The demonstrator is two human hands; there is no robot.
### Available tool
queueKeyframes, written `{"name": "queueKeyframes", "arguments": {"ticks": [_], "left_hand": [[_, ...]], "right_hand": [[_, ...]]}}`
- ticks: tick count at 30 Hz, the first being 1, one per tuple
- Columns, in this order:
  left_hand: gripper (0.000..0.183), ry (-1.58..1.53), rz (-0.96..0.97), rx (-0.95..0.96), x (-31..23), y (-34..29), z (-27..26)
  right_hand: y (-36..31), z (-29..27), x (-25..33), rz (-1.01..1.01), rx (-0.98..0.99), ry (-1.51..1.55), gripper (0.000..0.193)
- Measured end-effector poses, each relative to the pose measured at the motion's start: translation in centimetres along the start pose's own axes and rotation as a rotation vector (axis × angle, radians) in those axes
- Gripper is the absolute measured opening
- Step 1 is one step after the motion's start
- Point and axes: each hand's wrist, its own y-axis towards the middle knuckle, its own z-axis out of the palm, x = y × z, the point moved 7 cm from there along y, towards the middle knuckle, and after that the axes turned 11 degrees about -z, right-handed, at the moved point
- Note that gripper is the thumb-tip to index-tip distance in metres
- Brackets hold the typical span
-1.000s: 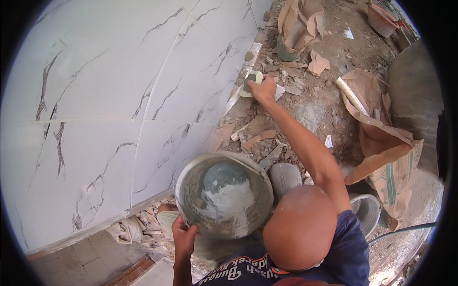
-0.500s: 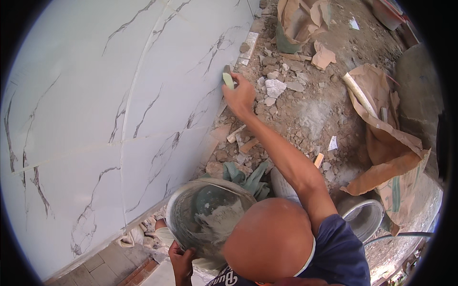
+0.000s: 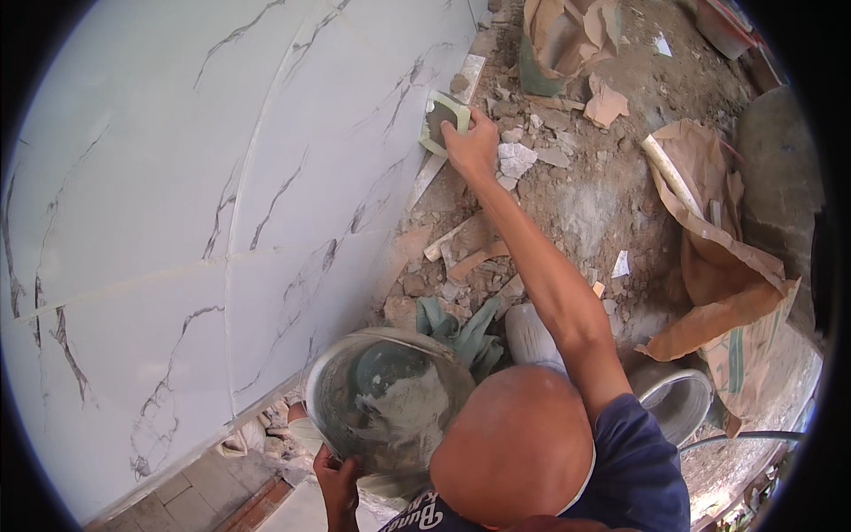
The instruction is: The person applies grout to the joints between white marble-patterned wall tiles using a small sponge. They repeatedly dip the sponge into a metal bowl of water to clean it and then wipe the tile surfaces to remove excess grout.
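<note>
My right hand (image 3: 474, 146) reaches out along the lower edge of the white marble-patterned wall (image 3: 160, 213). Its thumb and fingers grip a squarish pale green pad (image 3: 441, 122) whose broad face is smeared grey; the pad lies against or very near the wall, contact cannot be made out. Nearer to me, my left hand (image 3: 339, 474) closes on the rim of a grey bucket (image 3: 335, 355) tilted beside the wall. Pale grey paste (image 3: 410, 403) coats the inside of the bucket, and a dark, rounded patch shows at its bottom.
Rubble (image 3: 554, 191) and broken tile lie along the wall's foot. A torn brown paper bag (image 3: 753, 310) and an empty round pail (image 3: 678, 399) are at right. Another paper bag (image 3: 567, 44) stands far off. Green cloth (image 3: 461, 337) lies beside the bucket.
My right hand has moved slightly right and turned the pad, so its grey face shows instead of its edge. The bucket has shifted slightly, with my left hand still on its rim.
</note>
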Motion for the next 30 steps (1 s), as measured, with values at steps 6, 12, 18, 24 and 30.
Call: {"name": "queueKeyframes", "arguments": {"ticks": [6,12,18,24,30], "left_hand": [[0.046,0.021,-0.022,0.003,0.7,0.0,-0.6],[0.045,0.054,-0.025,-0.031,1.5,0.7,-1.0],[0.047,0.111,-0.06,0.007,-0.1,2.0,-0.9],[0.048,0.103,-0.068,0.0,0.0,2.6,-1.3],[0.05,0.105,-0.049,-0.006,-0.2,2.5,-0.1]], "right_hand": [[-0.7,-0.2,0.1,0.099,-0.109,-0.324,0.054],[-2.5,3.6,2.6,-0.022,-0.087,-0.324,0.053],[-5.2,-0.4,1.1,-0.005,-0.068,-0.045,0.047],[2.3,0.1,-2.0,0.355,0.053,-0.272,0.037],[0.4,0.1,4.2,-0.007,-0.014,-0.094,0.047]]}}
